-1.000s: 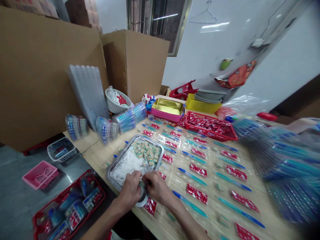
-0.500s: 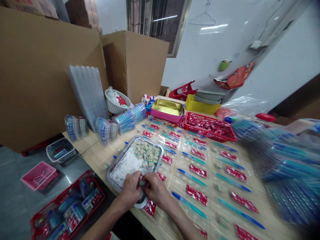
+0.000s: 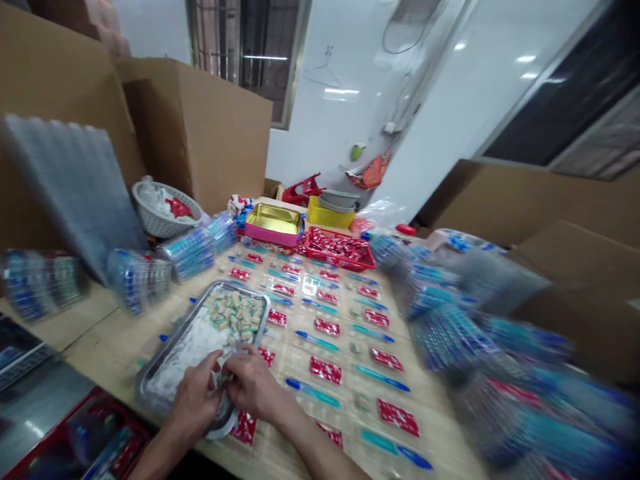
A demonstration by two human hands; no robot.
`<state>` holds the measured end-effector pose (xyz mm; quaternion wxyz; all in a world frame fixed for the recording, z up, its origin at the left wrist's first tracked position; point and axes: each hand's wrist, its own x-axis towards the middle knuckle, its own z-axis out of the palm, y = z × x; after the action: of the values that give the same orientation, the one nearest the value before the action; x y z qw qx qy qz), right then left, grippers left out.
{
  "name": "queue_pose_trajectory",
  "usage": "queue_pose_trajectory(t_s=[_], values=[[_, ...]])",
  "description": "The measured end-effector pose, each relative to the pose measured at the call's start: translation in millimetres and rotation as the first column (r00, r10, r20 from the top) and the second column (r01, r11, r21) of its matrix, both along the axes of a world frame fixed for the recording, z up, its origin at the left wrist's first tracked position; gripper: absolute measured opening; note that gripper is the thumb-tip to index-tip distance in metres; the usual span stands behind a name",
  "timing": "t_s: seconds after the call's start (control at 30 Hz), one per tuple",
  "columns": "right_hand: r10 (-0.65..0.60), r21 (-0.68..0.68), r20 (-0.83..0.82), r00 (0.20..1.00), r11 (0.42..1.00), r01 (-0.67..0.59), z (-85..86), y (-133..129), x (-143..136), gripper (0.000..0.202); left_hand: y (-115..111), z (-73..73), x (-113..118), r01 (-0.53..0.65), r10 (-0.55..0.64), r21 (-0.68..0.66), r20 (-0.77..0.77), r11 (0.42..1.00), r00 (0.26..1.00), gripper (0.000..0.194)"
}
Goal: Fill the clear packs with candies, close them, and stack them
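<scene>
- Small beige-and-green blocks (image 3: 237, 310) lie in the far part of a rectangular silver metal tray (image 3: 150, 390).
- Left hand (image 3: 197, 393) and right hand (image 3: 250, 383) meet over its near end, curled; grip cannot be told.
- Apparently small-piece handling; the next move calls for fine control.

Packing workshop, pale wooden table (image 3: 115, 347), red-and-white rectangular packets (image 3: 326, 369) in rows on it; large brown cardboard boxes (image 3: 227, 127) behind the table

The left forearm (image 3: 163, 440) and right forearm (image 3: 313, 433), both bare, extend from the near edge and converge toward the far side. The left hand (image 3: 199, 390) and right hand (image 3: 255, 385) sit close together, fingers curled inward; fingertip contact is unclear.
</scene>
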<state>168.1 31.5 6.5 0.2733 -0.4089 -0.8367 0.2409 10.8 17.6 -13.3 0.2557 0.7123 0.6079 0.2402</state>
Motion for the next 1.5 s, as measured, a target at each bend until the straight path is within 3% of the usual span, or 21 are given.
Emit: queue_pose_trajectory(t_s=[0.1, 0.2, 0.33, 0.43, 0.67, 0.8, 0.93, 1.27, 1.37, 1.5], values=[[-0.141, -0.191, -0.158, 0.977, 0.975, 0.110, 8.1, 4, 24, 0.017, 5, -1.6, -8, -0.013, 0.011, 0.071, 0.021, 0.997, 1.000, 0.056], [-0.267, -0.346, -0.249, 0.931, 0.922, 0.172, 12.3, 9, 68, 0.011, 6, 1.7, -12, 0.001, -0.002, 0.091, 0.007, 0.996, 1.000, 0.048], [-0.406, -0.398, -0.157, 0.900, 0.860, 0.319, 2.2, 18, 129, 0.007, 5, 9.3, -9, -0.004, 0.006, 0.092, -0.020, 0.996, 1.000, 0.038], [-0.429, -0.373, -0.019, 0.903, 0.841, 0.392, -6.4, 21, 148, 0.008, 5, 13.9, -4, -0.015, 0.015, 0.104, -0.007, 0.995, 1.000, 0.035], [-0.389, -0.157, 0.255, 0.885, 0.887, 0.435, -2.4, 10, 135, 0.020, 7, 10.3, -12, -0.038, 0.040, 0.090, -0.014, 0.995, 0.999, 0.038], [-0.377, -0.024, 0.396, 0.837, 0.907, 0.420, -3.1, 7, 128, 0.021, 10, 8.2, -18, -0.041, 0.042, 0.113, -0.001, 0.993, 0.999, 0.035], [-0.383, 0.017, 0.489, 0.783, 0.902, 0.431, -7.5, 7, 123, 0.019, 11, 9.4, -19, -0.054, 0.052, 0.129, 0.016, 0.990, 0.999, 0.033], [-0.399, 0.048, 0.449, 0.799, 0.904, 0.424, -23.4, 5, 129, 0.024, 10, 4.8, -20, -0.092, 0.092, 0.100, 0.005, 0.991, 0.996, 0.028], [-0.375, 0.065, 0.459, 0.805, 0.918, 0.390, -26.0, 5, 132, 0.027, 11, 10.6, -16, -0.082, 0.087, 0.086, -0.053, 0.993, 0.995, 0.023], [-0.366, 0.081, 0.387, 0.846, 0.928, 0.364, -13.1, 10, 125, 0.026, 21, 24.8, -4, -0.044, 0.057, 0.072, -0.192, 0.996, 0.980, 0.021]])
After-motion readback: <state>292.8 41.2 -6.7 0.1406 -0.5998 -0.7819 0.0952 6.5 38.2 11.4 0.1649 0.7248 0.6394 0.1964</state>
